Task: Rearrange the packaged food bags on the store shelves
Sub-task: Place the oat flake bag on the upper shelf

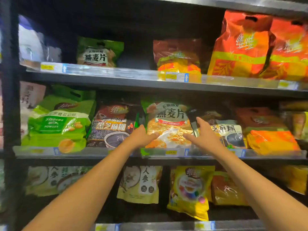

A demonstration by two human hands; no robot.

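A dark shelf rack (100,79) fills the view, three levels crammed with bags. Biggest first: fat orange bags (240,47) are stacked top right, and a puffy green bag (56,124) is parked at the left end of the middle shelf (93,152).

The one being handled is the oat bag (168,124). It's stood leaning back in the centre of that middle shelf, wedged between a black sesame bag (111,129) on one side and a similar dark one on the other.

Both hands are laid on its lower front. The left hand (141,136) is flat with fingers stretched across the bottom corner, and the right hand (205,134) is spread open, thumb up. Nothing looks gripped yet.

It's probably a soft pouch of loose flakes, so fairly light, floppy and crinkly, and the glossy film could be slippery. It's best taken by both side edges low down, not squeezed in the middle.

A narrow dark thing (192,119) by the right hand can't be identified. A small yellow price tag (171,152) is stuck just below.
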